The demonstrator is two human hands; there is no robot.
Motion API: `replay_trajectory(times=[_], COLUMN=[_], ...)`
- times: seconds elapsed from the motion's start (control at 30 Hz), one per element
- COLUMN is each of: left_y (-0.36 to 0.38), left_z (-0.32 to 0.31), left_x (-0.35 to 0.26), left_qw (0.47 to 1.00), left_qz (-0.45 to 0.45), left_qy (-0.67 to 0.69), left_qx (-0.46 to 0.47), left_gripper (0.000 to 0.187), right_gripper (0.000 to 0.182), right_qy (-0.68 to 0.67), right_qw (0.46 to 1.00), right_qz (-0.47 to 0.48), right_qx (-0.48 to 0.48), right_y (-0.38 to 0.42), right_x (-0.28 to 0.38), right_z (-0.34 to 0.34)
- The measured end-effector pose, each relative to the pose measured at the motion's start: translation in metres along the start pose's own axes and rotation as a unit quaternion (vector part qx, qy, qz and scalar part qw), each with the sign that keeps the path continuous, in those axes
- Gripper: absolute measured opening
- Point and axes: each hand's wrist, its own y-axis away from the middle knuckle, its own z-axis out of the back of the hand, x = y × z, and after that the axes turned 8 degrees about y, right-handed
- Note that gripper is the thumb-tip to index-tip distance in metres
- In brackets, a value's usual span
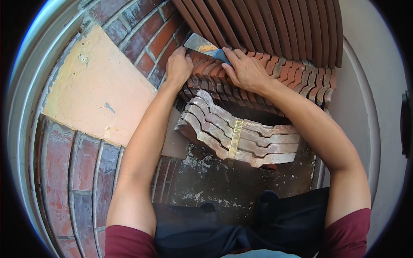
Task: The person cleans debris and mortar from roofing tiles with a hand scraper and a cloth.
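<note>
My right hand (247, 71) is wrapped around the blue handle of a scraper (201, 44). Its broad metal blade, smeared with yellowish residue, points left above the row of clay roof tiles (219, 77). At the left end of that row, my left hand (179, 66) is closed at the edge of a roof tile, its fingertips partly hidden. The red, wavy-edged tiles stand packed side by side. Nearer to me lies a bundle of several whitish, worn tiles (258, 137), bound by a yellow strap (235, 139).
Tall brown ribbed tiles (275, 28) lean behind the row. To the left is a brick wall (64, 172) with a peach-coloured plastered panel (103, 94). A pale wall (365, 107) rises on the right. White debris is scattered over the dark floor (228, 185) by my feet.
</note>
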Motion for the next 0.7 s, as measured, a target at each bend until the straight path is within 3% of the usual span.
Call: replay_trajectory(times=[0.17,0.37,0.5,0.53,0.63,0.67,0.7], left_y=[-0.011,0.004,-0.01,-0.005,0.005,0.01,0.012], left_z=[0.006,0.001,0.015,0.024,0.033,0.04,0.04], left_x=[-0.002,0.001,-0.015,-0.024,-0.032,-0.041,-0.038], left_qw=[0.994,0.97,0.943,0.95,0.96,0.971,0.987], left_qz=[0.085,0.045,-0.088,-0.004,0.053,0.107,0.096], left_qy=[-0.007,0.143,0.116,0.171,0.193,0.163,0.075], left_qx=[0.07,-0.191,-0.3,-0.259,-0.196,-0.138,-0.1], left_gripper=[0.032,0.027,0.03,0.033,0.034,0.034,0.035], right_gripper=[0.047,0.046,0.041,0.039,0.037,0.037,0.037], right_qy=[0.013,0.003,-0.012,-0.016,-0.02,-0.007,0.007], right_qw=[0.999,0.998,0.998,0.998,0.993,0.992,0.991], right_qz=[-0.017,-0.052,-0.029,-0.015,-0.027,-0.025,-0.024], right_qx=[0.031,0.045,0.053,0.053,0.112,0.123,0.134], right_y=[0.0,-0.009,-0.015,-0.013,-0.018,-0.018,-0.016], right_x=[0.001,0.008,-0.004,-0.007,-0.004,-0.002,0.001], right_z=[-0.005,0.0,-0.006,-0.008,0.009,0.019,0.029])
